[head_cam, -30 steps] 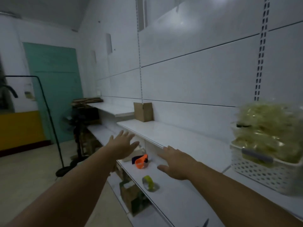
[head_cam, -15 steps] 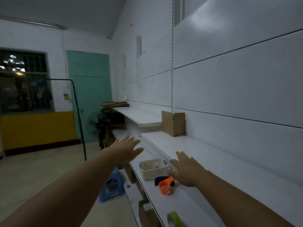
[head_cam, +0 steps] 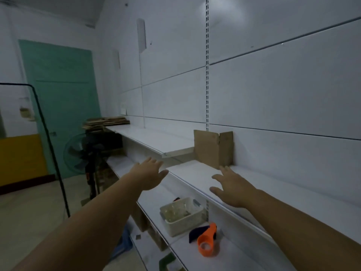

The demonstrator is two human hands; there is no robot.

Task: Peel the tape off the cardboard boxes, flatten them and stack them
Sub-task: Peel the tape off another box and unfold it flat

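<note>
Head view is showing a long white shelf (head_cam: 195, 173) running toward the far wall, with an upright cardboard box (head_cam: 213, 148) standing at its far end. Both arms are reaching for it: left hand (head_cam: 149, 176) and right hand (head_cam: 232, 189) are spread open, holding nothing. Gripping both box sides should steady it.

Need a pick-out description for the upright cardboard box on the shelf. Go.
Follow the white wall down its slotted rail to the shelf the hands reach over. The box stands there against the wall, just beyond the right hand. It is upright and brown, unlike the flattened stack near the door.
</note>
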